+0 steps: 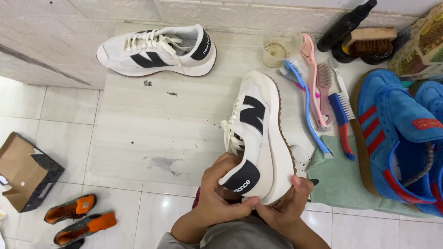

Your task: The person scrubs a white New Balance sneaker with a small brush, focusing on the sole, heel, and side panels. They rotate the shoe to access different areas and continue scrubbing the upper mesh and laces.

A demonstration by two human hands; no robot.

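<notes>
Head view: a white sneaker with a black side mark [258, 133] is being held up on its side over the pale stone slab [138, 133], heel toward the person and toe pointing away. The heel is being gripped by the left hand [219, 196], its fingers wrapped tightly round the black heel patch, while the sole edge is being clasped by the right hand [288, 203], thumb pressed on the rim. The matching white sneaker [157, 50] is lying well apart at the far side of the slab, against the wall.

A clear plastic cup [279, 46] is standing just beyond the held shoe's toe, with a little yellowish liquid sitting at its bottom. Beside it a blue toothbrush [307, 110], a pink brush [316, 83] and a blue-and-red brush [342, 120] are lying side by side, their lower ends reaching a green cloth [341, 184]. A wooden brush [369, 41] and a black bottle [346, 23] are resting near the wall. A pair of blue sneakers with red stripes [397, 138] is lying to the right, partly on the cloth. On the tiled floor at left an open cardboard box [23, 170] is being shown with nothing visible inside, and orange insoles [78, 216] are lying near it
</notes>
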